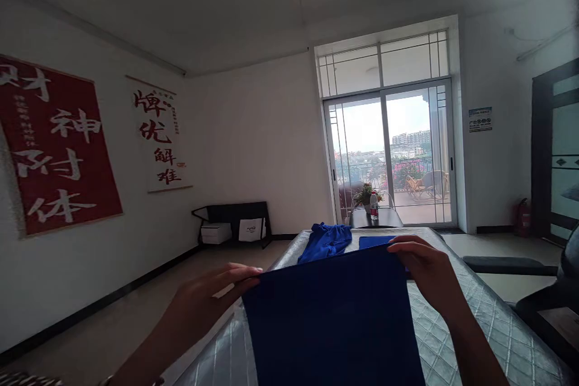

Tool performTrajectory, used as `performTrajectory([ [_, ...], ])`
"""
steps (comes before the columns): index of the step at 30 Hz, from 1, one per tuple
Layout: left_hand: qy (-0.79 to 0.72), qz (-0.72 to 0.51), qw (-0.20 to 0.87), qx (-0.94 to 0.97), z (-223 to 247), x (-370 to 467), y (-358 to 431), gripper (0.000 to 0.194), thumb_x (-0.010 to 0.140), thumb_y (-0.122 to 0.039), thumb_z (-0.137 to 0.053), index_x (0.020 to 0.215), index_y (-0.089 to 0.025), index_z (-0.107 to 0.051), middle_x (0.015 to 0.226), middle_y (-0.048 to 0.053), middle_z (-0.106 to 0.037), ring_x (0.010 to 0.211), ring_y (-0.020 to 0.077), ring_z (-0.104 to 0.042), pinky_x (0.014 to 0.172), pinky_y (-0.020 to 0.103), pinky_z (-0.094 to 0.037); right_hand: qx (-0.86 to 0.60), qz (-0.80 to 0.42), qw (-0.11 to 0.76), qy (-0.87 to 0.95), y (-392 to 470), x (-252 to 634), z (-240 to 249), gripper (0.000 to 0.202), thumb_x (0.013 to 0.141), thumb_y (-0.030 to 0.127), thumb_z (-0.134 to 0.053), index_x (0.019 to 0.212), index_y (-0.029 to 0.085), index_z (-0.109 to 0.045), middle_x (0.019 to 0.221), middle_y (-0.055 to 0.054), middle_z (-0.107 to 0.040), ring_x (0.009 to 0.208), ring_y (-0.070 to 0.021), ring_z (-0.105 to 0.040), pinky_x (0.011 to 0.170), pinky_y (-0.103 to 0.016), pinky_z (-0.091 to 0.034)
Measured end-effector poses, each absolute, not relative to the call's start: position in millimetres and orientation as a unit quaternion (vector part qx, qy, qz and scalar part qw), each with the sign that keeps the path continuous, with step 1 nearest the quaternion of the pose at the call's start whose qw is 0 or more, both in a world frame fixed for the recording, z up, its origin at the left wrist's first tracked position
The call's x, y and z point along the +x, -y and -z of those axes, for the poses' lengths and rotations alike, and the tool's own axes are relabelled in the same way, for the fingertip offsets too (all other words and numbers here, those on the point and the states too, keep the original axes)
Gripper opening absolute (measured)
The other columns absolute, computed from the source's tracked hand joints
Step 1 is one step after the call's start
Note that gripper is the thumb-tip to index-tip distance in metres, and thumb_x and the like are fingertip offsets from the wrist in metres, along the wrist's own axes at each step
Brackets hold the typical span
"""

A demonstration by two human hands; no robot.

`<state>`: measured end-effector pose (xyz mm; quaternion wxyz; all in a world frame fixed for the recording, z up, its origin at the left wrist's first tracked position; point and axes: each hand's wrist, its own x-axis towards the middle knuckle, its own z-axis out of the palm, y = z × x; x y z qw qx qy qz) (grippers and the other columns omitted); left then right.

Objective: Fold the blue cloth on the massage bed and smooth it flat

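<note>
A dark blue cloth (332, 319) hangs spread between my two hands, its top edge pulled nearly straight and slightly higher on the right. My left hand (212, 292) pinches the top left corner between thumb and fingers. The top right corner is gripped by my right hand (427, 265). Behind the held cloth, a crumpled blue cloth (324, 241) lies on the far left part of the table with a silvery quilted cover (470, 319). Another blue cloth, lying flat (375, 242), is partly hidden behind the held one and my right hand.
Past the table's far edge stands a small dark table (389, 218) with a bottle (374, 205) and a potted plant (364, 194). A black bench (235, 212) with white boxes is by the back wall. Black chairs (549, 289) flank the right side.
</note>
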<state>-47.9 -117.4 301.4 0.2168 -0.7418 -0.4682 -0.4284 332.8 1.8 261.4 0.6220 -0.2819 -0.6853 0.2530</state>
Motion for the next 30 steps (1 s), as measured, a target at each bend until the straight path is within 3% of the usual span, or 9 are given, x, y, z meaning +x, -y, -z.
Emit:
performTrajectory([
  [8,0.477,0.411,-0.156,-0.761,-312.1,-47.5,124.0,0.018,0.08,-0.043,-0.075,0.093,-0.033,-0.08,0.091,0.002,-0.078,0.079,0.0223,-0.074,0.067,0.028,-0.062,-0.301,-0.228,0.656,0.654,2.3,336.7,-265.4,0.025,0.081,0.052,-0.067,0.085,0.029,-0.077,0.1,-0.003,-0.071,0.092,-0.0218,-0.066,0.085,-0.036,-0.055],
  [11,0.489,0.374,-0.231,-0.754,-309.6,-49.5,125.0,0.019,0.08,-0.038,-0.075,0.097,-0.031,-0.08,0.096,0.005,-0.078,0.083,0.0243,-0.074,0.071,0.031,-0.062,-0.299,-0.238,0.659,0.648,3.5,336.4,-265.9,0.026,0.079,0.052,-0.07,0.086,0.029,-0.077,0.101,-0.003,-0.071,0.092,-0.0218,-0.066,0.084,-0.036,-0.056],
  [18,0.519,0.461,-0.148,-0.705,-305.2,-53.0,115.9,0.02,0.078,-0.042,-0.075,0.092,-0.03,-0.081,0.088,0.002,-0.079,0.081,0.022,-0.074,0.071,0.028,-0.061,-0.289,-0.274,0.653,0.644,0.2,339.0,-263.9,0.03,0.075,0.052,-0.076,0.095,0.029,-0.078,0.108,-0.005,-0.072,0.1,-0.0245,-0.066,0.085,-0.035,-0.057],
  [24,0.536,0.473,-0.049,-0.697,-311.3,-53.1,117.0,0.022,0.079,-0.046,-0.073,0.095,-0.031,-0.079,0.092,0.0,-0.079,0.084,0.0209,-0.074,0.072,0.027,-0.062,-0.285,-0.287,0.647,0.646,-1.4,342.7,-264.8,0.034,0.069,0.055,-0.08,0.09,0.027,-0.079,0.107,-0.006,-0.072,0.095,-0.0245,-0.067,0.078,-0.034,-0.058],
  [30,0.502,0.482,-0.04,-0.717,-312.2,-45.4,124.1,0.023,0.08,-0.048,-0.073,0.093,-0.029,-0.08,0.091,0.001,-0.08,0.079,0.0209,-0.075,0.07,0.029,-0.063,-0.315,-0.267,0.655,0.632,-1.7,344.5,-267.0,0.041,0.063,0.059,-0.082,0.09,0.029,-0.08,0.107,-0.005,-0.073,0.09,-0.0255,-0.069,0.073,-0.035,-0.06],
])
